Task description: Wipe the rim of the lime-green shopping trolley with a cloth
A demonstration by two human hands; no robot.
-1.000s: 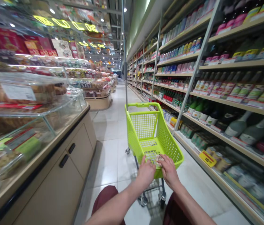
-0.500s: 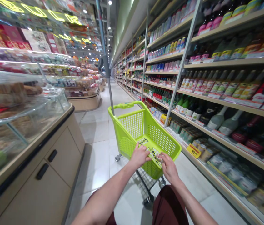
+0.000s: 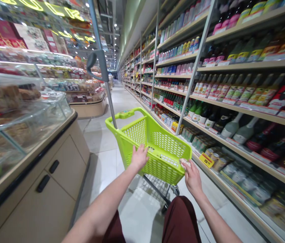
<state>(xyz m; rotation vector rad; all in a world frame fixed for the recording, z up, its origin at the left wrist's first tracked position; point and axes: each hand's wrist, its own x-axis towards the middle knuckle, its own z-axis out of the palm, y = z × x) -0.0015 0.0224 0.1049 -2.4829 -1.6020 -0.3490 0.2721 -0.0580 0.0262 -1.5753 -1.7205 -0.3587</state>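
A bright green shopping cart [image 3: 166, 140] stands in front of me at an angle in the aisle. My left hand [image 3: 139, 158] rests at its near rim, fingers spread, with nothing in it. At the near right corner, my right hand [image 3: 192, 175] is closed on a small, pale crumpled wipe [image 3: 184, 162], which lies against the rim. Whether it is paper or fabric I cannot make out. A grey upright pole [image 3: 98, 40] with a hooked grey clip [image 3: 98, 65] rises from the cart's far left corner. The basket's slotted floor shows no goods.
On the right runs a tall shelf [image 3: 246, 104] of bottles and cans with a yellow price tag [image 3: 206, 160]. A wooden counter [image 3: 63, 162] with clear bins of packaged food stands at the left. The pale tiled floor [image 3: 95, 133] stretches down the aisle between them.
My hands have moved apart: the left slid left along the rim and its fingers spread, the right went to the right corner with the wipe. The cart has turned and shifted left in view.
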